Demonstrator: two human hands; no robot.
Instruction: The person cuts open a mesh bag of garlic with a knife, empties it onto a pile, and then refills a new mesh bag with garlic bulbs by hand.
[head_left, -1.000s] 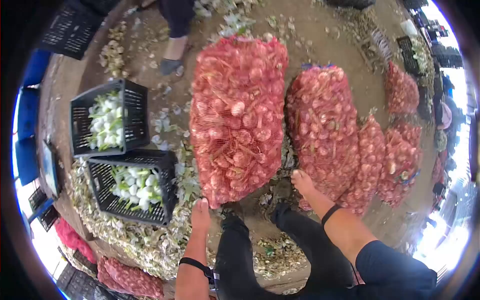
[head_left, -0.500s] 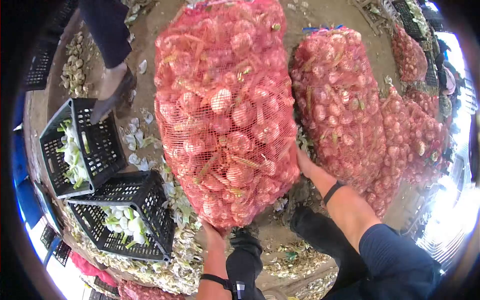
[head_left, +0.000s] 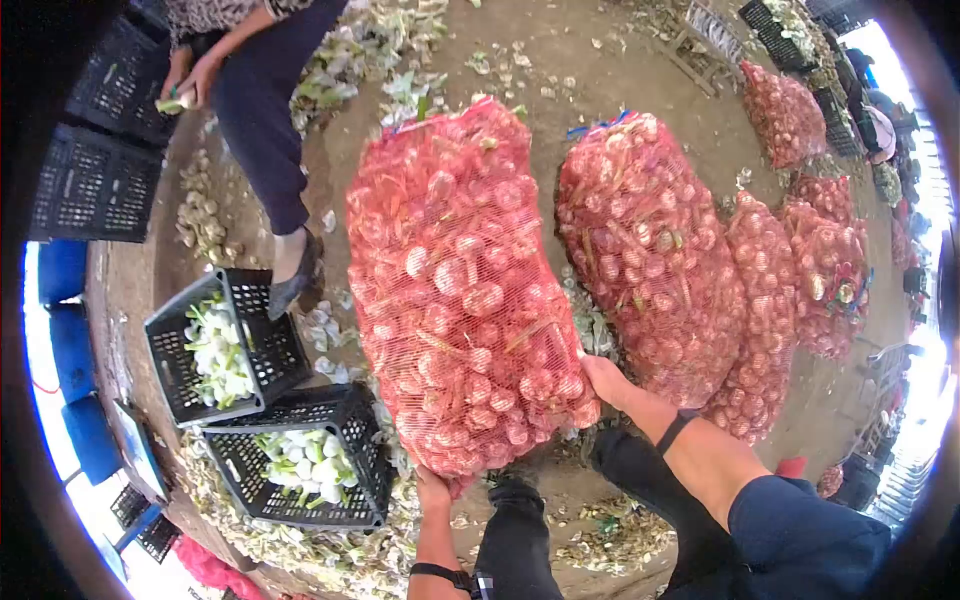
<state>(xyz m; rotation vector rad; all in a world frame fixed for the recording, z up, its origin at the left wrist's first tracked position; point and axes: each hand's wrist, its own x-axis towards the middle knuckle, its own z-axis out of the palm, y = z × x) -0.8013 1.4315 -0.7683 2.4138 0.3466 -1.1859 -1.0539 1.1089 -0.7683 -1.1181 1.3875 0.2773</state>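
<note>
Outdoor market yard, farm-goods sorting spot. Dirt ground point(head_left: 620, 60), peels and green scraps all over. Big red net sacks point(head_left: 460, 290) full of bulbs, more sacks point(head_left: 650, 250) in row behind. Black crates point(head_left: 215, 350) with white bulbs. Blue barrels point(head_left: 75, 350) at edge. Another person point(head_left: 255, 110) trimming bulbs nearby.

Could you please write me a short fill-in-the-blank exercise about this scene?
The left hand and right hand hold a mesh sack coloured ___.
White bulbs lie in ___ black crates.
Those crates stand on the person's ___ side.
Missing words: red, two, left.
</note>
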